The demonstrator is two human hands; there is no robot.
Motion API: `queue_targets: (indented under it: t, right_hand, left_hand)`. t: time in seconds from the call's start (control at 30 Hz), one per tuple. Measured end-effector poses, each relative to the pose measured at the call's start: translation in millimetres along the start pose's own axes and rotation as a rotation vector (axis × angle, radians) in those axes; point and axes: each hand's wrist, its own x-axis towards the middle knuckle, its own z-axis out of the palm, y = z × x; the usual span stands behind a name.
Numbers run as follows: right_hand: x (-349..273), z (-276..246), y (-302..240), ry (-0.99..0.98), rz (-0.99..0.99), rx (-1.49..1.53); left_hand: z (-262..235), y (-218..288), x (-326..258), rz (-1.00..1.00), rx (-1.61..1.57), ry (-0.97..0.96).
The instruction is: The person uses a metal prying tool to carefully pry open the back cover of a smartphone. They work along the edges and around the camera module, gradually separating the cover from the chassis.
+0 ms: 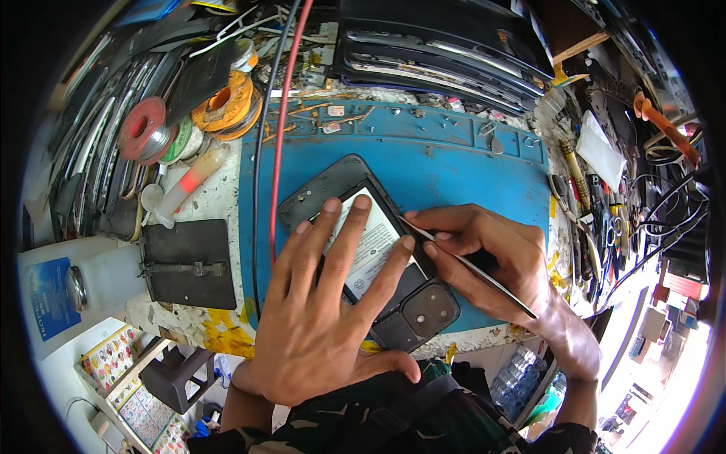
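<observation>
On the blue work mat (484, 181) lies a dark phone (340, 172), set at a slant with its inside showing. A pale battery (370, 242) with small print fills its middle, and a dark camera cover (429, 309) sits at the near end. My left hand (314, 318) is spread over the phone, fingertips resting on the battery and frame. With thumb and fingers closed, my right hand (495, 253) grips a slim metal tool (495, 284). Its far end reaches the phone's right edge beside the battery; the exact contact is hidden by my fingers.
A black and a red cable (284, 98) run across the mat's left side. Solder spools (141, 130), a black clamp plate (189, 263) and a translucent container (106, 280) stand left. Stacked dark panels (446, 53) lie behind; hand tools (578, 174) crowd the right.
</observation>
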Motion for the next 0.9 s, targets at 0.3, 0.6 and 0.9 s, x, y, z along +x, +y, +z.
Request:
queue_targets:
  t: [0.3, 0.6, 0.9]
  right_hand:
    - [-0.2, 3.4, -0.2, 0.022, -0.021, -0.047]
    - [2.2, 1.8, -4.7, -0.002, 0.022, -0.150]
    - [3.8, 3.7, 3.8, 0.004, 0.025, -0.014]
  left_hand:
    - [0.7, 0.3, 0.2, -0.002, -0.018, -0.010]
    - [0.9, 0.9, -0.6, -0.001, 0.008, -0.014]
    - [1.4, 2.0, 0.8, -0.005, 0.003, -0.005]
